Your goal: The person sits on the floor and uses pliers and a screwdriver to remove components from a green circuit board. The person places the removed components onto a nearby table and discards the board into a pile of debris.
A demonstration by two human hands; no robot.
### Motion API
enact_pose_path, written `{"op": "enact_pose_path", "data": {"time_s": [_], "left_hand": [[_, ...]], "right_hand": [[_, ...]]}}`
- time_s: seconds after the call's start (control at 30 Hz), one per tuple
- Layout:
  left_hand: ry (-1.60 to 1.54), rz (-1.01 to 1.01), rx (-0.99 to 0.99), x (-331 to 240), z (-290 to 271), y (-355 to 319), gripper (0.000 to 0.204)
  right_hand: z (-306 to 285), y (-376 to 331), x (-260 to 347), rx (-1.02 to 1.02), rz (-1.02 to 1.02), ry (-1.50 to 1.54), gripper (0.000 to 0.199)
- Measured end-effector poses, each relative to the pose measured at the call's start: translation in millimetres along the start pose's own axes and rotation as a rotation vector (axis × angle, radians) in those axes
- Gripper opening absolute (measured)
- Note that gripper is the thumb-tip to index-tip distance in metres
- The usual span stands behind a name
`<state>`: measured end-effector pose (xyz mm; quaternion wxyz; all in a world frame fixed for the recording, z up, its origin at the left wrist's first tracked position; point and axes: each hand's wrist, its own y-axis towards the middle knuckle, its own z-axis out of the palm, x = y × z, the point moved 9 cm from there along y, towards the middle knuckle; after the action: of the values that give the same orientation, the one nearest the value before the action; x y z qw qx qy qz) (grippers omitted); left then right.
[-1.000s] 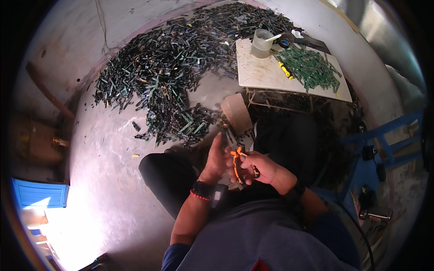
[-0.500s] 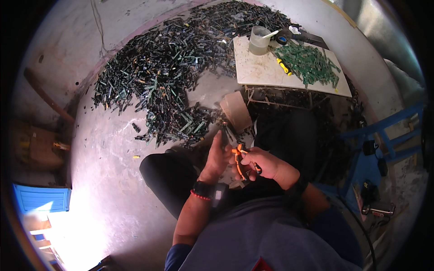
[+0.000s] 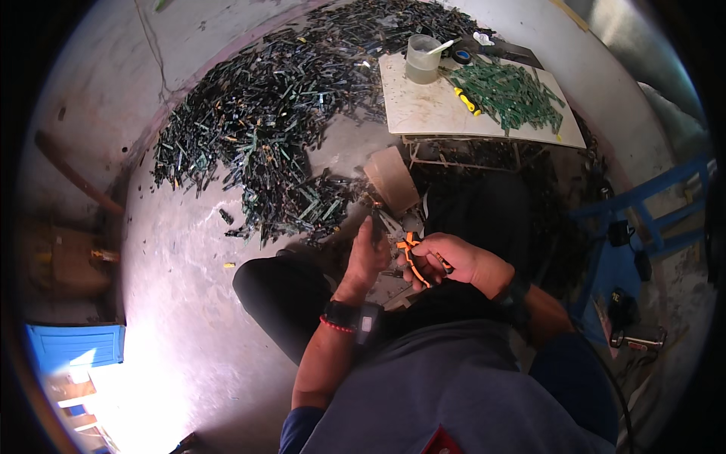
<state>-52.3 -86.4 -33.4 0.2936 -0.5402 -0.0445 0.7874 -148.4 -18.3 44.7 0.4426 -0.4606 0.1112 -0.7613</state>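
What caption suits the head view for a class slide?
A right hand holds orange-and-black pliers near a sprawling heap of dark, thin strips.

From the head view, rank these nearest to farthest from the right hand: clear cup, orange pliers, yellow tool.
Nearest to the right hand first:
1. Orange pliers: held in it.
2. Yellow tool: ahead, on the low table.
3. Clear cup: farther ahead, toward the table's far left corner.

- Your two-handled orange-and-black pliers (image 3: 409, 244)
- Your round-beaded red bracelet (image 3: 337, 324)
- Your slate-grey cloth shirt (image 3: 420, 378), navy sleeves (image 3: 576, 382)
- Your plain black trousers (image 3: 281, 296)
- Before you, flat off-white board (image 3: 412, 110), brown-stained
- Thin piled strips (image 3: 514, 94), dull green
- Slim yellow tool (image 3: 466, 101), black-banded
- Loose black floor heap (image 3: 261, 113), flecked green
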Motion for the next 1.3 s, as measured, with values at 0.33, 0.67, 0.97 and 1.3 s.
{"op": "enact_pose_path", "data": {"time_s": [0.33,0.67,0.97,1.3], "left_hand": [[0.704,0.555,-0.042,-46,13,-23,0.036],[-0.127,-0.179,-0.048,-2,3,-18,0.038],[-0.138,-0.043,-0.245,-7,-11,-19,0.043],[-0.531,-0.292,0.063,-3,4,-22,0.039]], "right_hand": [[18,7,-16,0.117,-0.019,0.374,0.037],[44,21,-23,0.306,-0.169,0.683,0.039],[50,17,-28,0.15,-0.141,0.441,0.035],[50,10,-11,0.104,-0.182,0.221,0.036]]}}
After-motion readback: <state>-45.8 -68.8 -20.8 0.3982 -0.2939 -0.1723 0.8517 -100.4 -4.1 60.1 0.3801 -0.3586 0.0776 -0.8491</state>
